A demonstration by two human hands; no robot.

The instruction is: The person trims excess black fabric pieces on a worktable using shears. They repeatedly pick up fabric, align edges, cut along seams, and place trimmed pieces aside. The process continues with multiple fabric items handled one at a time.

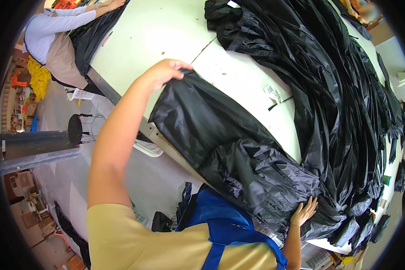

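A black, thin, shiny garment [198,112] lies stretched along the near edge of the white table [144,31], its lower part wrinkled. At its far left corner my left hand [166,73] is closed on the edge of the fabric, arm reaching out over the table's rim. My right hand [305,211] rests flat on the wrinkled end at the lower right, fingers spread, gripping nothing. What kind of garment it is cannot be made out.
A large heap of similar black garments [328,85] covers the table's right side, one with a gathered edge [252,33]. A small white label [272,93] lies on the tabletop. Another person [54,40] handles black fabric at upper left. A round black stool [75,129] stands beyond the table edge.
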